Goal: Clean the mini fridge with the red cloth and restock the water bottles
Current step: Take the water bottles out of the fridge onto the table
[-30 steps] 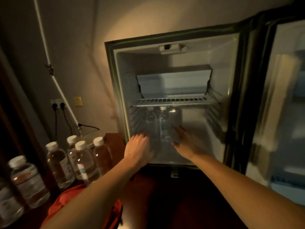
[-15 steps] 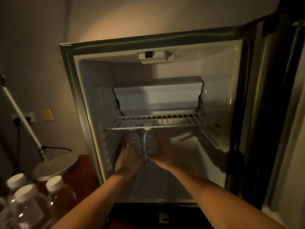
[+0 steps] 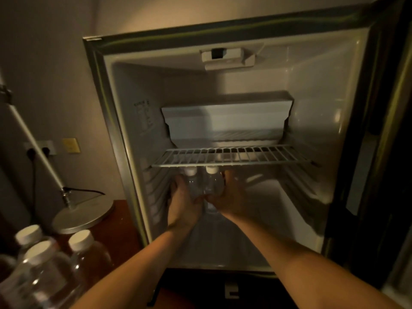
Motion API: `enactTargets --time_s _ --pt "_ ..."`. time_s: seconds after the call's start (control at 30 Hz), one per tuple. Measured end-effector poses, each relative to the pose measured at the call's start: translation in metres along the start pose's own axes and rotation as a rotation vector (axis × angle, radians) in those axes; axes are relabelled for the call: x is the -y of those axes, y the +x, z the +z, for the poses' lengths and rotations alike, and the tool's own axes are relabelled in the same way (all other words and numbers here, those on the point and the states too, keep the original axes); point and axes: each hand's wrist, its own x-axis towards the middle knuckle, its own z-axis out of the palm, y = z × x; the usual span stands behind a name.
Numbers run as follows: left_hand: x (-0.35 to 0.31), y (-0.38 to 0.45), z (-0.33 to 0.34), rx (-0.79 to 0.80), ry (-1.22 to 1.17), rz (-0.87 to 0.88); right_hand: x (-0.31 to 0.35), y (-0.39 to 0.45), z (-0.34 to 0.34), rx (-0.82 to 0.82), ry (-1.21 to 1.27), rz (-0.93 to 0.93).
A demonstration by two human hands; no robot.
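The mini fridge [image 3: 124,134] stands open in front of me, its door swung to the right. Below the wire shelf [image 3: 231,156], clear water bottles with white caps [image 3: 214,184] stand close together on the fridge floor. My left hand [image 3: 182,204] wraps around the left bottle and my right hand [image 3: 231,199] wraps around the right one, both reaching deep inside. More capped water bottles [image 3: 80,257] stand on the wooden surface at the lower left. The red cloth is out of view.
A white freezer box [image 3: 227,121] sits above the shelf. The open fridge door [image 3: 383,152] fills the right edge. A lamp with a round metal base [image 3: 82,215] and slanted arm stands left of the fridge, near wall sockets [image 3: 40,148] with plugs.
The view has moved closer to the fridge and slightly left. Both hands went from hovering at the fridge's front to gripping the bottles under the shelf. The red cloth left the view.
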Motion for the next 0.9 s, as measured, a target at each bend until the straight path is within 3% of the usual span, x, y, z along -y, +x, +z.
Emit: enactTargets --time_s 0.13,0.53,0.7,0.9 --pt "-0.009 -0.023 -0.016 0.024 0.021 -0.058 0.015 -0.023 -0.015 -0.029 0.061 -0.048" --pt "-0.034 -0.091 -0.089 0.0 0.046 0.064 0.083 -0.084 -0.072 0.114 -0.086 -0.081" --pt "-0.034 -0.123 -0.134 -0.055 0.04 0.175 0.12 -0.118 -0.088 0.035 -0.117 -0.198" --pt "-0.009 -0.16 -0.206 -0.211 0.072 0.195 0.172 -0.148 -0.067 0.062 -0.036 -0.317"
